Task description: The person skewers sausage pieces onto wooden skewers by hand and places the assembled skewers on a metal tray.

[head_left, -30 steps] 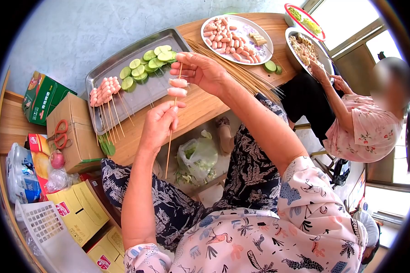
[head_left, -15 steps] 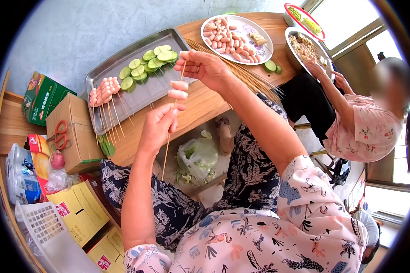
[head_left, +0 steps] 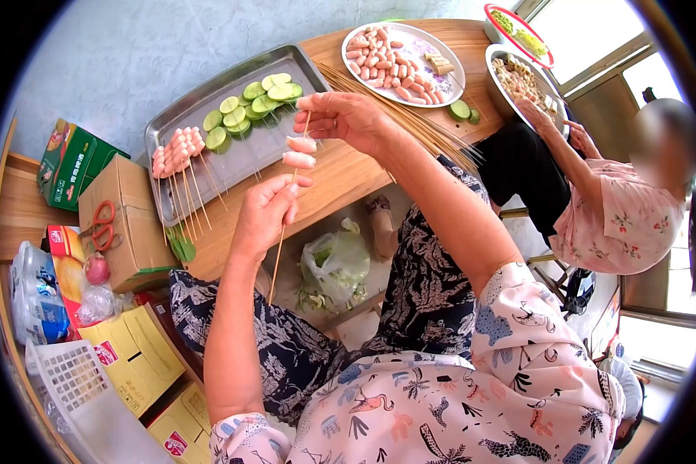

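Observation:
My left hand [head_left: 267, 213] is closed around a thin wooden skewer [head_left: 277, 259], which slants upward above the table's front edge. Two small pink sausages [head_left: 299, 153] are threaded on it above my fingers. At the skewer's top, my right hand [head_left: 344, 120] pinches another small sausage [head_left: 308, 102] against the tip. Behind my hands lies a metal tray [head_left: 182, 116] with skewered cucumber slices [head_left: 243, 108] and several finished sausage skewers [head_left: 179, 155]. Right of it a white plate [head_left: 417, 40] carries loose sausages [head_left: 383, 62].
A bundle of bare skewers [head_left: 417, 124] lies on the wooden table [head_left: 348, 174]. At right, another person [head_left: 619, 209] reaches into a metal bowl [head_left: 493, 77]. Orange-handled scissors [head_left: 104, 224] rest on a cardboard box [head_left: 135, 232]. A plastic bag of greens [head_left: 335, 263] is below the table.
Both hands have shifted slightly left with the skewer, and my right hand is a little lower. The sausages keep about the same spacing on the skewer.

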Motion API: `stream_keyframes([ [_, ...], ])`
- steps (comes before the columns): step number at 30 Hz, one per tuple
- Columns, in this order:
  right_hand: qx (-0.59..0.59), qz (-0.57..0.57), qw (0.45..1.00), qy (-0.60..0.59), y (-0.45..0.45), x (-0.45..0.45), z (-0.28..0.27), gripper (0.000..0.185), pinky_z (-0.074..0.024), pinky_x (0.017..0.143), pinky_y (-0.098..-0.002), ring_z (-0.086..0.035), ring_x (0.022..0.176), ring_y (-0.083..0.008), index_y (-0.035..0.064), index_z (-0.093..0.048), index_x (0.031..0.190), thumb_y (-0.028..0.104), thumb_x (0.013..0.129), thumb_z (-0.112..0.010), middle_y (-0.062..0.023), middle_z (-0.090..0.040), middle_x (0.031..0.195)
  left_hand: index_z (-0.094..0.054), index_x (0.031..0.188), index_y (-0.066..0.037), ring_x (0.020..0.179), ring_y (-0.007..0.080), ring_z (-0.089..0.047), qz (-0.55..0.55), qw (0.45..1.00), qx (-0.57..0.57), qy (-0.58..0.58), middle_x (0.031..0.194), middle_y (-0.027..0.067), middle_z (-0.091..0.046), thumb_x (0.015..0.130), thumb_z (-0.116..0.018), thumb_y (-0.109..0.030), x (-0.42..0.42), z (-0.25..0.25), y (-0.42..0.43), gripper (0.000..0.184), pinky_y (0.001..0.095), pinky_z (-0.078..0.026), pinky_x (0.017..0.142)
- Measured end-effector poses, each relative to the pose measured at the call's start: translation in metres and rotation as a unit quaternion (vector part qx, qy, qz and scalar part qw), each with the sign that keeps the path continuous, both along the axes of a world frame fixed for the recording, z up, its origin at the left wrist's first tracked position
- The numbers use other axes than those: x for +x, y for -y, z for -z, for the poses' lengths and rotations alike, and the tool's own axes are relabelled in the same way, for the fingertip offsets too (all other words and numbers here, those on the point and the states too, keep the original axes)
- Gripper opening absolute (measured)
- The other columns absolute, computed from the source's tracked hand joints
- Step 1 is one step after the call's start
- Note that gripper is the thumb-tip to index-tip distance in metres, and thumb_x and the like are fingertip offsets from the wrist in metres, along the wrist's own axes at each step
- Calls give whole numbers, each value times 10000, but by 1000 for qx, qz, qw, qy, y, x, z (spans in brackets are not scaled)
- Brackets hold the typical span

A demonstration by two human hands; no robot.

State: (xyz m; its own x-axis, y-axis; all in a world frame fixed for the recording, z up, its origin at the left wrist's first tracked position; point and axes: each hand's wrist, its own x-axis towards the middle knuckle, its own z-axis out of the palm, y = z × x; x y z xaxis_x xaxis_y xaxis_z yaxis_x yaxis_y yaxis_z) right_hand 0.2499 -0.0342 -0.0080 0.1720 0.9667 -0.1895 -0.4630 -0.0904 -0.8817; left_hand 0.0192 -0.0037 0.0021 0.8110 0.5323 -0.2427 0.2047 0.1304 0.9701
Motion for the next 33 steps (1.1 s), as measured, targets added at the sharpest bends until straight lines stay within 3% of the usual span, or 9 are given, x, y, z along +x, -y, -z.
stream_keyframes([
  [15, -17, -59, 997, -49, 6, -26, 1, 294, -516, 882, -342, -660, 921, -206, -2, -617, 1054, 261, 926, -584, -65, -650, 952, -624, 1062, -18, 482, 14, -360, -21, 1000, -4, 2, 586, -56, -450, 956, -464, -171, 1, 3, -3, 246, 176, -281, 439],
  [33, -19, -52, 995, -79, 8, -30, 4, 295, -512, 901, -391, -657, 959, -228, -12, -582, 1112, 234, 953, -545, -98, -647, 1030, -625, 1046, -13, 480, 13, -355, -52, 999, 5, 8, 591, -50, -460, 965, -474, -161, 4, 10, 0, 226, 173, -273, 440],
])
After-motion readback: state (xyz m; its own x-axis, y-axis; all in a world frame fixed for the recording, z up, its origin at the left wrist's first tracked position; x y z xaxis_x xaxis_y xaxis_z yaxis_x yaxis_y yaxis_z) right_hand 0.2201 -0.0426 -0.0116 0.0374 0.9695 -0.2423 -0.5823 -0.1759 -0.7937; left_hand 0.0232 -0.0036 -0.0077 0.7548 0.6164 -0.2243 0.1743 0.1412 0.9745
